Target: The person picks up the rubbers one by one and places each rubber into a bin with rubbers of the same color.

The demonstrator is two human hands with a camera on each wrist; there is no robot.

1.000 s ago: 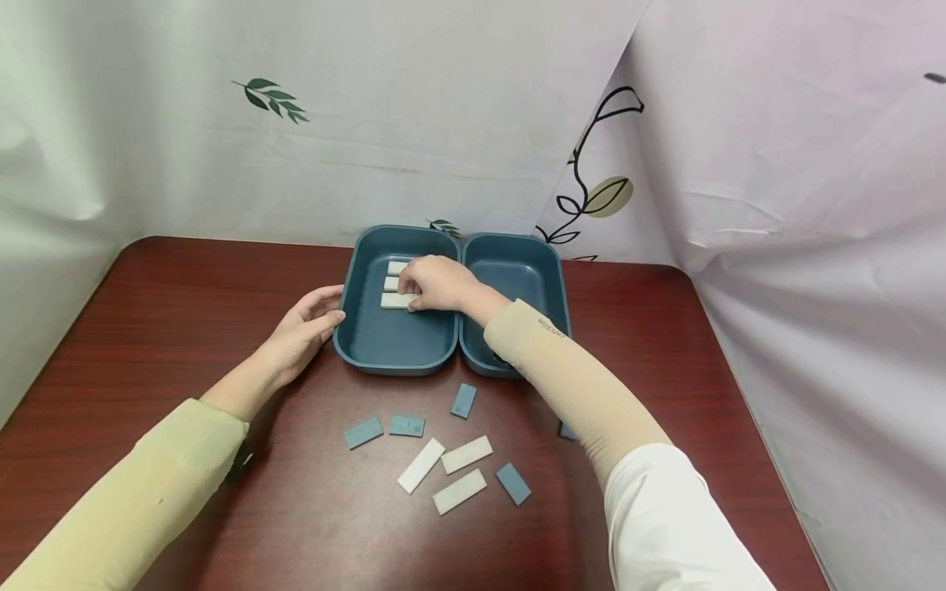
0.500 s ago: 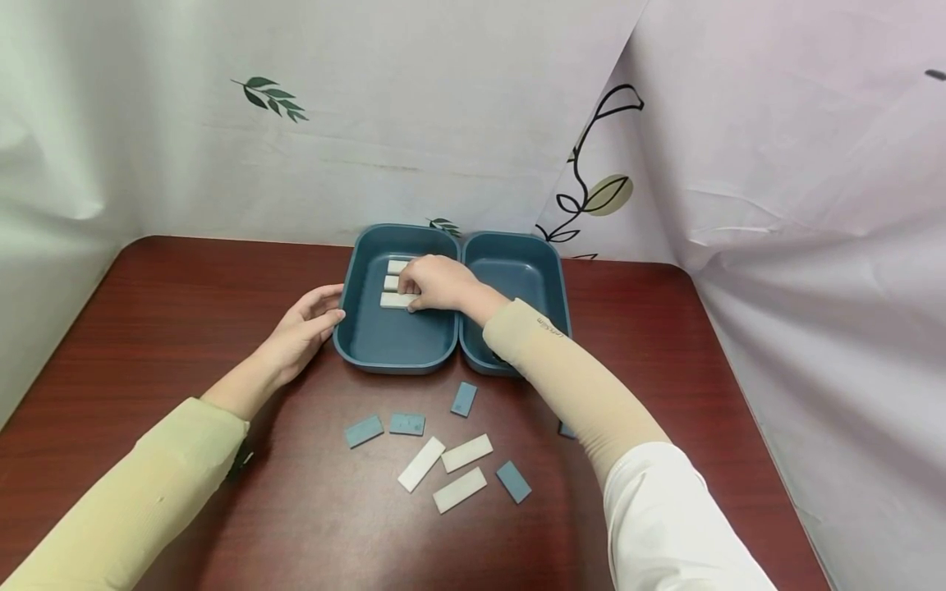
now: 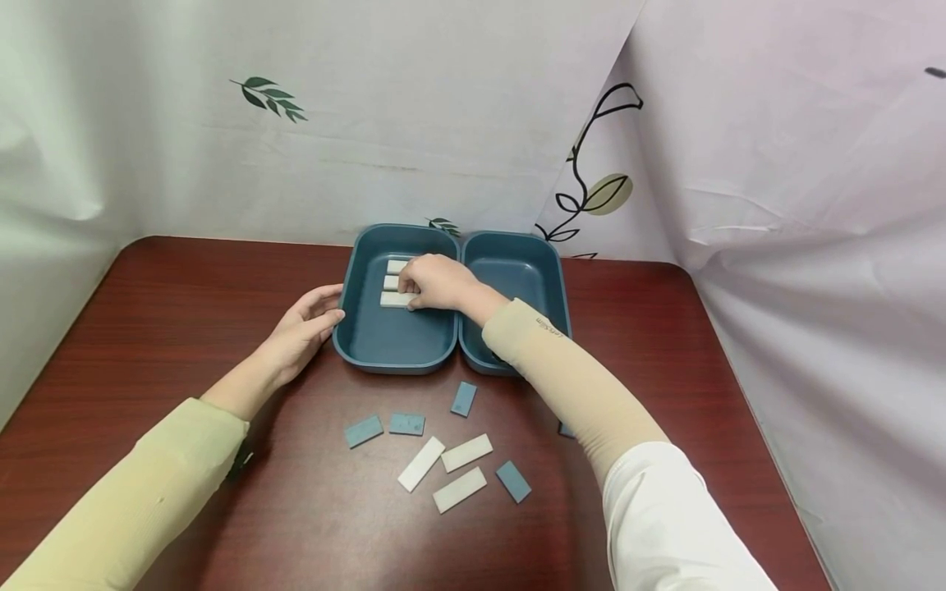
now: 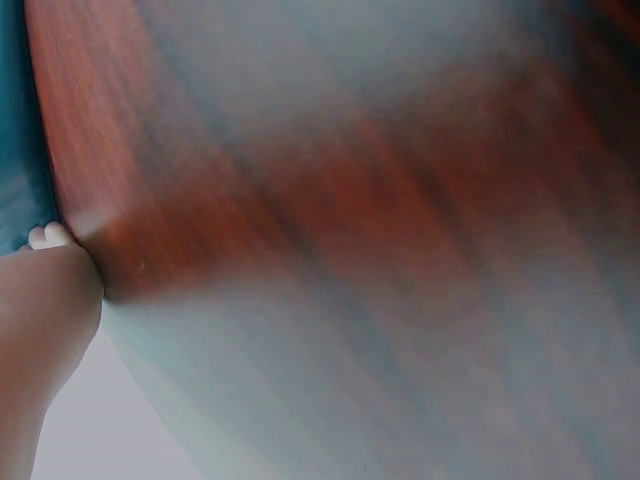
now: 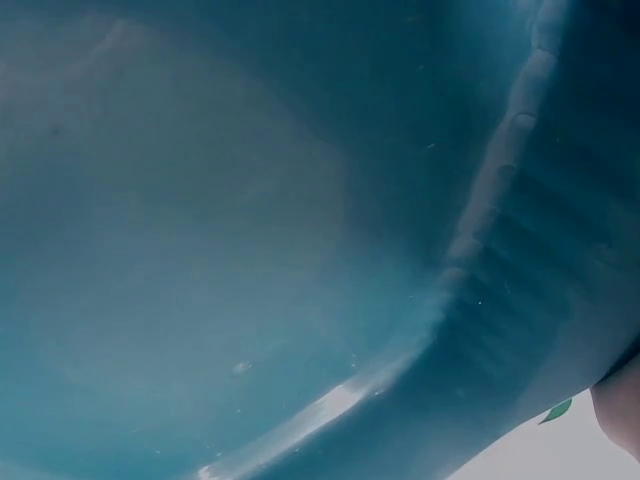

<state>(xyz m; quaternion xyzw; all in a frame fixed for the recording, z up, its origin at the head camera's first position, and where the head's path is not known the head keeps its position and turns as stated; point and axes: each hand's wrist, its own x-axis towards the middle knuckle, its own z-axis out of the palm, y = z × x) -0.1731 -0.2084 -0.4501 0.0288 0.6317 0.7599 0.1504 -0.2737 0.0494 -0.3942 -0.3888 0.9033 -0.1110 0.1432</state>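
Observation:
In the head view my left hand holds the left wall of the left blue tray, its thumb on the rim and its fingers along the outside. Inside that tray, my right hand pinches the right end of the nearest white domino-like block. Behind it lie a second white block and a third white block, in parallel. My right fingers partly cover these blocks. The left wrist view shows only part of the left hand beside the blue wall.
A second blue tray adjoins on the right, partly under my right forearm. On the brown table, nearer me, lie three white blocks and several small blue blocks, one half hidden by the sleeve. A patterned curtain hangs behind.

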